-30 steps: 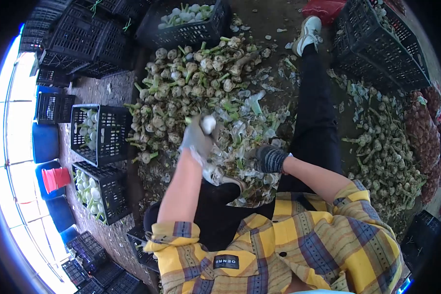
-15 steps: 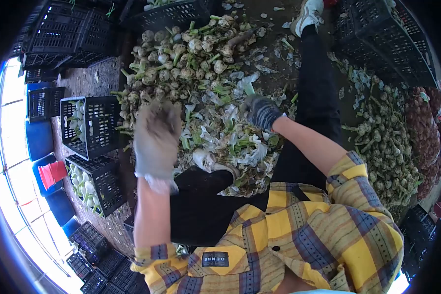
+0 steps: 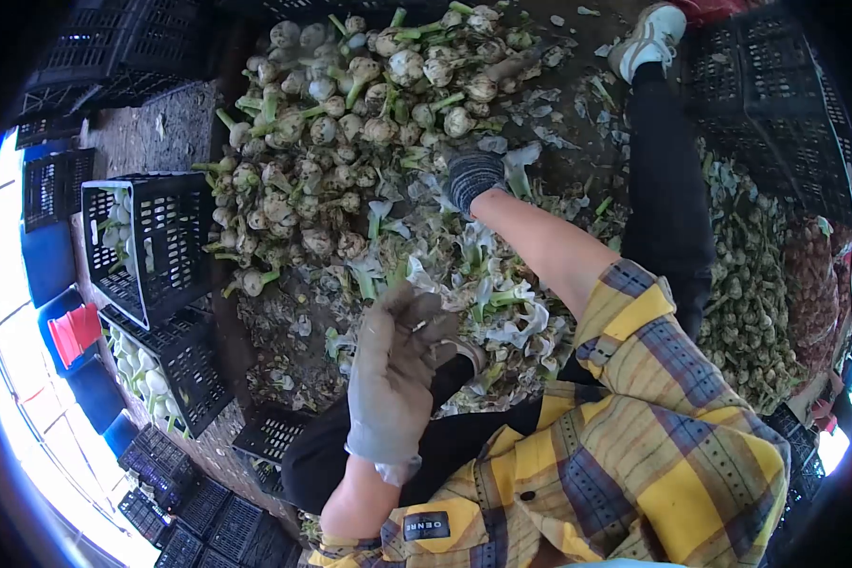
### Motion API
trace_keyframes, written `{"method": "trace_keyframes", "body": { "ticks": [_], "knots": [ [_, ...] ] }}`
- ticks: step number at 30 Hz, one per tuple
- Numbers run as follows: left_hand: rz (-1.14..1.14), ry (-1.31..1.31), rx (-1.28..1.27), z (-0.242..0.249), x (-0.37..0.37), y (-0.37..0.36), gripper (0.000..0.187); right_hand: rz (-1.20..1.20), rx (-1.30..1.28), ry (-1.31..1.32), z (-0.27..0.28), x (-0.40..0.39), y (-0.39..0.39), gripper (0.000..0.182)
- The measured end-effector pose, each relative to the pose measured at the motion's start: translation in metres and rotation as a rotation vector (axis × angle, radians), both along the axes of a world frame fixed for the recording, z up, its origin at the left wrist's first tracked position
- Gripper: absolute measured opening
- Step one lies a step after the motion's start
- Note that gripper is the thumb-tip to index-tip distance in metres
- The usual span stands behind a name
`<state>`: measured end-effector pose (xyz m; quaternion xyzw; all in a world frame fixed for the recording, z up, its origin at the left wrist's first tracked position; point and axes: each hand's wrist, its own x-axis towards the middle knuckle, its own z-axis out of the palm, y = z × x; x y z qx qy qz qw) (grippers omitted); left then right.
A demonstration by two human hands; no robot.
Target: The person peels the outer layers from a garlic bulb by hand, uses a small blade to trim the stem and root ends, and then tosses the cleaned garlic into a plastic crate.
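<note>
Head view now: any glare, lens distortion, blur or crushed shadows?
Head view: the white gridded wall at left is blown out, with blue fringing; strong fisheye bends it, and the frame corners go black. Stacked black plastic crates at upper left lose detail in shadow. The dirt-speckled pale bulbs read fairly clearly; what the left hand in a pale grey glove may hold is too unclear to tell.
</note>
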<state>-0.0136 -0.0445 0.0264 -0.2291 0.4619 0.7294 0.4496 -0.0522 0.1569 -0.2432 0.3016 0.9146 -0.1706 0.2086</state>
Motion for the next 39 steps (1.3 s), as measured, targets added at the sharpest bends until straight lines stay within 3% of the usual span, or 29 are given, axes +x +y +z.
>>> {"method": "trace_keyframes", "body": {
  "ticks": [2,3,6,11,16,20,22,26,27,30,31,34,37,39],
  "knots": [
    [0.009,0.000,-0.029,0.000,-0.003,-0.003,0.039,-0.053,0.058,0.003,-0.010,-0.011,-0.004,0.030],
    [0.012,0.001,-0.029,0.002,-0.004,-0.004,0.041,0.096,0.052,-0.137,0.000,-0.014,0.000,0.024],
    [0.016,0.004,-0.026,0.003,-0.006,-0.008,0.041,0.117,0.135,-0.038,-0.008,-0.012,0.000,0.025],
    [-0.017,0.062,-0.019,0.003,-0.002,-0.011,0.040,0.110,0.016,0.061,0.037,0.014,-0.007,0.041],
    [-0.088,0.272,-0.119,-0.021,0.010,-0.013,0.036,0.034,-0.197,0.591,0.090,0.080,-0.034,0.045],
    [-0.224,0.558,-0.417,-0.033,0.022,-0.004,0.044,0.011,-0.335,0.881,0.154,0.107,-0.067,0.043],
    [-0.178,0.620,-0.374,-0.039,0.022,-0.004,0.047,0.046,-0.354,1.029,0.181,0.114,-0.085,0.041],
    [-0.088,0.736,-0.289,-0.058,0.014,-0.013,0.054,0.082,-0.724,1.084,0.221,0.133,-0.100,0.031],
    [-0.026,0.797,-0.231,-0.057,0.012,-0.013,0.049,-0.032,-0.967,0.909,0.228,0.137,-0.097,0.024],
    [0.068,0.869,-0.137,-0.050,0.015,-0.013,0.042,-0.073,-0.744,0.742,0.220,0.139,-0.081,0.023],
    [0.044,0.975,-0.215,-0.040,0.021,-0.012,0.037,-0.097,-0.759,0.683,0.223,0.138,-0.080,0.029],
    [0.053,1.068,-0.120,-0.041,0.028,-0.012,0.037,-0.405,-1.225,0.661,0.232,0.134,-0.085,0.035],
    [-0.036,1.249,-0.176,-0.037,0.030,-0.014,0.038,-0.306,-1.161,0.705,0.239,0.130,-0.089,0.037],
    [-0.008,1.212,-0.157,-0.034,0.032,-0.014,0.039,-0.332,-1.211,0.729,0.241,0.128,-0.094,0.034]
  ]
}}
